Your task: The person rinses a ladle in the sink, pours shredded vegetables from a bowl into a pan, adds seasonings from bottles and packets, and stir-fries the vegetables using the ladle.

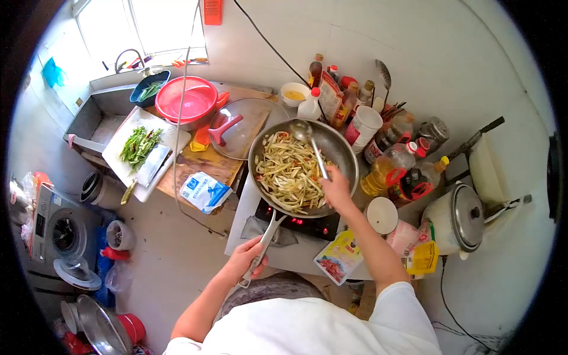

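My left hand [247, 258] is wrapped round the long metal handle of a frying pan [346, 155]. The pan sits on an induction cooker [299, 223] with red lit digits. Pale sliced strips of food [288, 171] with bits of red fill much of the pan. My right hand [338, 190] grips the handle of a metal ladle [302, 131], whose bowl rests at the far inner side of the pan, by the food. A yellow food packet [339, 258] lies near my right forearm.
Left of the pan are a glass lid [245, 118], a white-and-blue packet [205, 192] and a cutting board [115, 142] with chopped greens and a knife. Bottles [378, 174] crowd the right side, near a rice cooker [455, 219]. A hanging cable [180, 118] crosses the left.
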